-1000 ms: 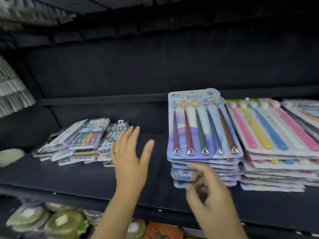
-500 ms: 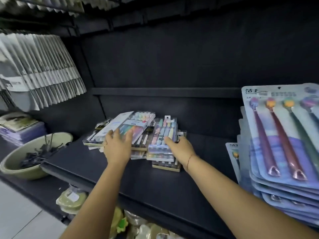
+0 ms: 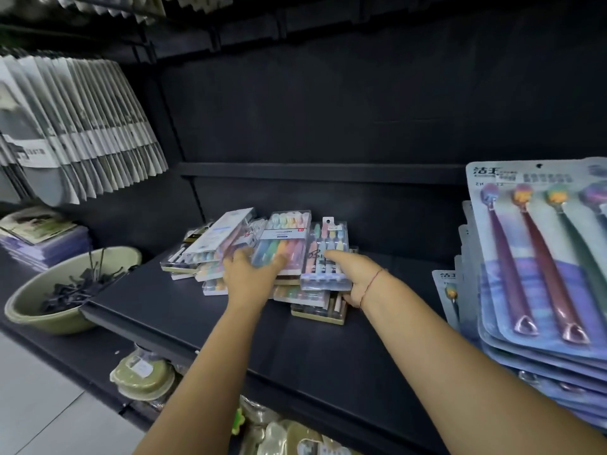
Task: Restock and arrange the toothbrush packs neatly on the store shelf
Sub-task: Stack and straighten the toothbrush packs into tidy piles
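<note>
Two hands are on the job. My left hand (image 3: 249,279) lies flat on the loose pile of clear toothbrush packs (image 3: 210,285), its fingers (image 3: 279,260) spread and straight, pressing down and gripping nothing. My right hand (image 3: 353,277), at 3 o'clock of it, grips the tabbed pack (image 3: 323,244): the thumb lies across its lid and the other fingers curl around its right edge. A red thread (image 3: 371,287) circles that wrist.

The pile sits mid-shelf on the black shelf (image 3: 295,349), toward the back wall. Three packs lie side by side on top: a long white one (image 3: 220,234) at 9 o'clock, the middle pack (image 3: 285,238) with a red tag reading "5", and the tabbed one. More lie askew beneath; I cannot count them.

At 3 o'clock of the pile stands one stack of blue blister cards (image 3: 532,290), at least five deep. Its top card reads "洁王" and shows four brush heads, the fourth cut by the frame. One more card (image 3: 445,290) with the same letters leans beside it.

At 9 o'clock sits one green basin (image 3: 42,316) of black clips (image 3: 75,290); at 10 o'clock hangs a row of grey packets (image 3: 82,126), their print too blurred to read.
</note>
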### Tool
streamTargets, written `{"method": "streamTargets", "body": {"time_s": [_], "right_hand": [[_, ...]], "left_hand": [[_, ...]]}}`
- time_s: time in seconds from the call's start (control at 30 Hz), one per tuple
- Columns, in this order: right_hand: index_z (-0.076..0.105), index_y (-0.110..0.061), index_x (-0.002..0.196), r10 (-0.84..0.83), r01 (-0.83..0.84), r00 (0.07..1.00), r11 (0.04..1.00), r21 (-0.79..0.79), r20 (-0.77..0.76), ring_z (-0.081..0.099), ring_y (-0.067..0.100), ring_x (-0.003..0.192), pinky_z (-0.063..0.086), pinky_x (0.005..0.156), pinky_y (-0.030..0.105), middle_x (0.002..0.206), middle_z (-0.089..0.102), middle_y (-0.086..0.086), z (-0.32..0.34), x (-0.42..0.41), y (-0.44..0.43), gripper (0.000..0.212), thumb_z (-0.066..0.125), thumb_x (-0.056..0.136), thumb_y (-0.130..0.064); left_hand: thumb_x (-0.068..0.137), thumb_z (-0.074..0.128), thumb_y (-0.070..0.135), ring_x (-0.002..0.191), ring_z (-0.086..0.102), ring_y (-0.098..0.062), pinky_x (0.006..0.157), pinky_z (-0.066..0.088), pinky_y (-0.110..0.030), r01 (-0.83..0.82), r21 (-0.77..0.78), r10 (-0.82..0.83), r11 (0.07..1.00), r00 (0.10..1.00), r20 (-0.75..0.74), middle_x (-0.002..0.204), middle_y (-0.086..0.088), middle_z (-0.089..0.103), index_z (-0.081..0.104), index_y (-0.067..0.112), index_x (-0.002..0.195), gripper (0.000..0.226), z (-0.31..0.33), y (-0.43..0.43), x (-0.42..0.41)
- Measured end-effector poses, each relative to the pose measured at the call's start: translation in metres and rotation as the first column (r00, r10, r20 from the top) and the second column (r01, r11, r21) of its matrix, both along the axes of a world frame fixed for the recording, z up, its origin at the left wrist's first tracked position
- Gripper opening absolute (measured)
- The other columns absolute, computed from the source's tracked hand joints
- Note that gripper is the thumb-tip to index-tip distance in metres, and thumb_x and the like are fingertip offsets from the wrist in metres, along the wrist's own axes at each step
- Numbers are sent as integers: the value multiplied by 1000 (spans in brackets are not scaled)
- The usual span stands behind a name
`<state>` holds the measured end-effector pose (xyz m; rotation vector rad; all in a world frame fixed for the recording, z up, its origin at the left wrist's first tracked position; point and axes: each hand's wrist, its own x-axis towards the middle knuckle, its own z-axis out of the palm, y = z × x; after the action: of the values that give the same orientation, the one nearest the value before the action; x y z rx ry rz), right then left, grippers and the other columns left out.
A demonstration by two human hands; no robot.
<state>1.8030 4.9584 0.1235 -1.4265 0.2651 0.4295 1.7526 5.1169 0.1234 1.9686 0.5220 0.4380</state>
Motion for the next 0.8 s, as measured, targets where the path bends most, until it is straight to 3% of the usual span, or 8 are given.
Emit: {"method": "streamTargets", "body": {"time_s": [0.1, 0.13, 0.2, 0.3, 0.4, 0.5, 0.7, 0.8], "right_hand": [[56, -16, 116, 41, -40, 998, 999, 36, -45, 69, 14, 57, 48, 44, 14, 128, 53, 5, 12, -11, -2, 27, 65, 93, -26], [54, -12, 122, 23, -22, 999, 1000, 18, -44, 64, 12, 53, 46, 42, 15, 120, 54, 5, 9, -9, -2, 29, 60, 96, -24], [51, -8, 125, 3, -3, 1000, 999, -32, -22, 59, 14, 66, 50, 56, 19, 103, 56, 3, 10, -10, 0, 29, 55, 99, -20], [50, 1, 129, 37, -36, 999, 994, -103, 4, 58, 24, 93, 49, 87, 31, 110, 57, 9, 16, -9, 5, 37, 54, 99, -19], [51, -3, 109, 51, -48, 998, 995, -92, 28, 52, 18, 74, 43, 72, 27, 102, 53, 10, 22, -14, 0, 17, 51, 100, -19], [53, -11, 108, -6, 7, 999, 999, -46, 32, 55, 21, 98, 41, 81, 28, 115, 56, 10, 11, -24, -12, 18, 53, 100, -27], [61, -10, 126, -85, 80, 996, 969, 232, 12, 58, 26, 118, 49, 90, 36, 130, 61, 8, -13, -50, -26, 38, 58, 97, -35], [63, -10, 123, -100, 95, 995, 943, 318, 1, 61, 26, 115, 49, 97, 39, 123, 66, 9, -10, -61, -27, 34, 56, 98, -32]], "left_hand": [[83, 75, 37, 113, 49, -26, 85, 38, -35, 0, -167, -2, 986, 1000, -10, 131, -5, 44, 41, 14, 137, 68, 2, -2, -2], [84, 74, 34, 108, 49, -25, 84, 37, -35, 6, -206, -8, 978, 1000, -10, 125, -3, 45, 40, 14, 136, 65, 4, -1, -2], [85, 73, 29, 103, 47, -23, 83, 36, -34, 10, -243, -18, 970, 999, -32, 119, -3, 45, 41, 13, 134, 60, 10, 2, -3], [82, 77, 28, 109, 48, -23, 90, 38, -35, 31, -318, -60, 948, 995, -82, 123, -6, 48, 41, 10, 134, 66, 14, 11, -4], [59, 88, 40, 106, 58, -23, 88, 48, -34, 37, -406, -108, 913, 982, -153, 124, -7, 60, 50, 7, 129, 86, 17, 18, -10], [70, 84, 32, 96, 61, -19, 73, 46, -29, 39, -490, -149, 871, 971, -189, 121, -9, 65, 55, 9, 128, 69, 16, 21, -20], [85, 73, 16, 109, 60, -27, 94, 50, -46, 75, -734, -175, 675, 983, -61, 120, -8, 64, 34, 16, 147, 73, -1, 11, -47], [91, 66, 27, 120, 52, -23, 111, 34, -43, 17, -649, -79, 761, 995, -68, 130, -4, 59, 47, 17, 137, 51, -4, 0, -63]]}}
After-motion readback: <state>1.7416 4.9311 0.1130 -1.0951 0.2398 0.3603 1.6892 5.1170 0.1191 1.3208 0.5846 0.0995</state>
